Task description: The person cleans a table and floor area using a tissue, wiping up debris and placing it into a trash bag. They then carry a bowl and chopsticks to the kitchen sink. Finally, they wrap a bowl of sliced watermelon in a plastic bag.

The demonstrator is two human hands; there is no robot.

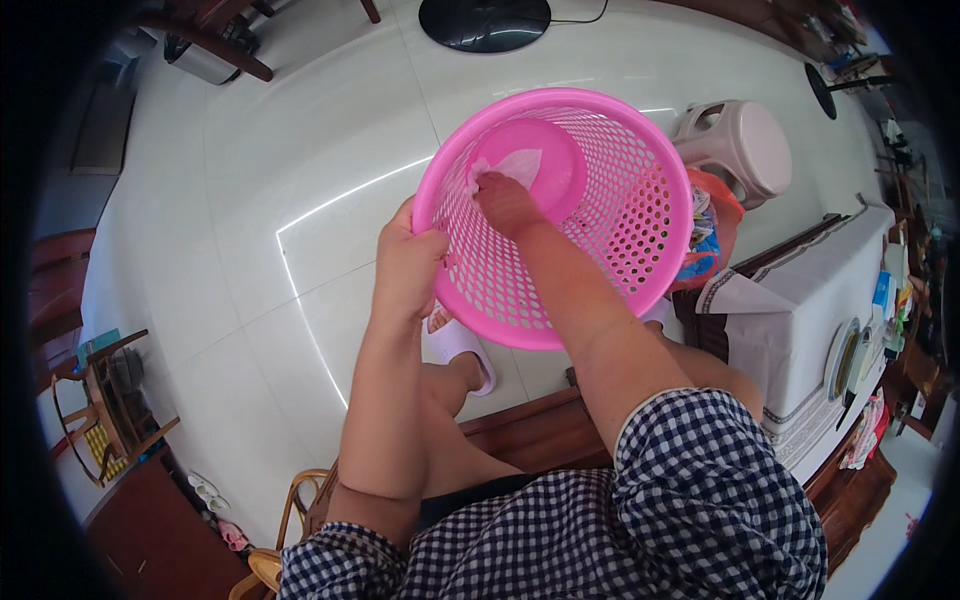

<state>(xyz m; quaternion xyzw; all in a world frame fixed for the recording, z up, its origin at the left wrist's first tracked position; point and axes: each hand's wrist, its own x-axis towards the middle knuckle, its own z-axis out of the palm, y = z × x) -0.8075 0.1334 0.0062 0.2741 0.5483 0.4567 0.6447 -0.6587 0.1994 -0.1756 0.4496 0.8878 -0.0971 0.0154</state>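
A round pink plastic basket with a perforated wall is tilted so that its inside faces me. My left hand grips the rim on the left, the thumb lying over the edge. Deep inside the basket, my right hand holds a thin white tissue or cloth near the solid round bottom. Part of the white piece spreads out beyond the fingers, and the fingertips are partly hidden by it.
A pale plastic stool stands right of the basket, with an orange-red plastic bag of mixed items near it. A table with a white cloth is at the right. Black round bases stand farther off on the tiled floor.
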